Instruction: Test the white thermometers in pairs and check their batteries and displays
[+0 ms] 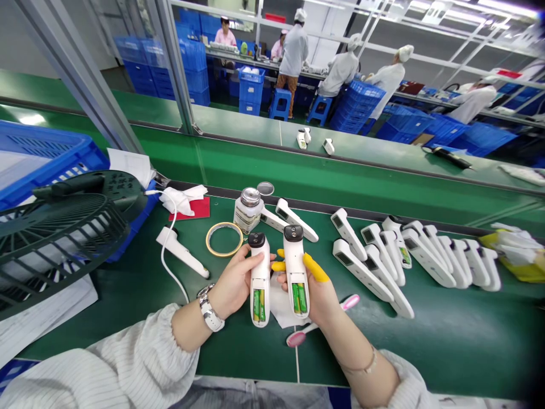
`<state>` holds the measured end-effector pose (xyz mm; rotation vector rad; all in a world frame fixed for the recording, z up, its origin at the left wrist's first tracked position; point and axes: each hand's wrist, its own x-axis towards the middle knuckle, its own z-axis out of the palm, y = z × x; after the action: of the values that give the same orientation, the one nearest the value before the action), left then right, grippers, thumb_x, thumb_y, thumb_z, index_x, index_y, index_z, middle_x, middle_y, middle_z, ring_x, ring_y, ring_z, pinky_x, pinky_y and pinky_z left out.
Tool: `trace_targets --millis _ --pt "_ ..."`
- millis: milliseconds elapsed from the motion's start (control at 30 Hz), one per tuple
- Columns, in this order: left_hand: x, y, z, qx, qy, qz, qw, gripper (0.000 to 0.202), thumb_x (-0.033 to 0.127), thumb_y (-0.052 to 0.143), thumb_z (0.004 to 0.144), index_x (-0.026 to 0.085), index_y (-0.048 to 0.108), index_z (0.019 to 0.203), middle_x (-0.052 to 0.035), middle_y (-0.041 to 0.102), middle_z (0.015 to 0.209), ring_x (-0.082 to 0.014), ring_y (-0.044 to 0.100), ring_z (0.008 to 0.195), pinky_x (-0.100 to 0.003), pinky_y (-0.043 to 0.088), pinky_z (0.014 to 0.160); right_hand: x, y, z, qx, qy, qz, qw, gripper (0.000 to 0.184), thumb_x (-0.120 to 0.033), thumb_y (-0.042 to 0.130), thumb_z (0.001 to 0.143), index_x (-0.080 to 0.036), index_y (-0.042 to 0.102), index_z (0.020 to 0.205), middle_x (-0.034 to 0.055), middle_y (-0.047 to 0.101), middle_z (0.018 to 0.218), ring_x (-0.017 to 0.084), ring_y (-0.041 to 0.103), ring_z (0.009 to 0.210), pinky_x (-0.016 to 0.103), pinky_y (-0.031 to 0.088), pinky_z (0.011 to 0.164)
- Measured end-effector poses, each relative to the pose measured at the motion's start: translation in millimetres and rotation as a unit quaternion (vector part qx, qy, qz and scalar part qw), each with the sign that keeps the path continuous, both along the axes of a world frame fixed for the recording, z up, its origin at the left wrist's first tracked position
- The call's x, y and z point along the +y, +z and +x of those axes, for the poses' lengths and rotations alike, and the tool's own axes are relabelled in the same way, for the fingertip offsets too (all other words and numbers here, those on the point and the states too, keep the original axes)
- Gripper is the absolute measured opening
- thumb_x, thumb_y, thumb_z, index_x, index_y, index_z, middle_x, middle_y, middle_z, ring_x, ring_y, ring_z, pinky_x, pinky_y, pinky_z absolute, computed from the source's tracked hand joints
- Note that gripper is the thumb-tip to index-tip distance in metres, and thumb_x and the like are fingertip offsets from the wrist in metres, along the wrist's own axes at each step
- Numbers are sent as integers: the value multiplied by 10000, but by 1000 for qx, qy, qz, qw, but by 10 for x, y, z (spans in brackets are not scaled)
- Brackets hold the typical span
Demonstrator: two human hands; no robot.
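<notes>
My left hand point(232, 284) grips a white handheld device point(259, 281) upright, its open battery bay showing two green batteries. My right hand point(317, 289), with yellow finger cots on thumb and forefinger, grips a second white device point(297, 270) of the same kind, also with green batteries showing. Both hands hover over the green table point(128, 301), the two devices side by side and nearly touching. A white cloth point(279, 309) lies under the hands.
A row of several white devices point(409, 255) lies to the right. A tape ring point(224, 239), a small bottle point(248, 210), a pink-tipped tool point(323, 321), a fan point(63, 227) and a blue crate point(51, 156) surround me. Workers stand beyond the conveyor point(340, 170).
</notes>
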<state>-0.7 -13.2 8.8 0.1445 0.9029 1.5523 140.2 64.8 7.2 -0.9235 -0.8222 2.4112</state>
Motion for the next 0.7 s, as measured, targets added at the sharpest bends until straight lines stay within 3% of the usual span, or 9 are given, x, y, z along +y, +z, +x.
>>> trace_targets --millis 333,467,700 --pt "-8 -40 -21 18 31 0 999 299 230 675 723 220 512 973 -4 621 800 -97 595 673 -193 488 610 -11 -23 1 -14 8 5 1000 476 -507 498 803 -128 609 1068 88 686 666 151 581 559 235 448 532" --pt "-5 -20 -15 5 19 2 1000 264 206 639 748 235 483 959 15 584 763 -97 586 665 -214 495 630 -15 -4 -2 -29 1 -37 999 412 -442 518 807 -135 611 1064 91 701 666 137 586 517 228 460 531" --pt "-3 -1 -13 -18 10 0 1000 274 200 623 750 233 471 976 13 573 763 -108 594 630 -232 501 603 -17 -2 3 -24 2 -24 999 381 -421 525 816 -133 618 1048 100 710 690 156 617 545 242 476 537"
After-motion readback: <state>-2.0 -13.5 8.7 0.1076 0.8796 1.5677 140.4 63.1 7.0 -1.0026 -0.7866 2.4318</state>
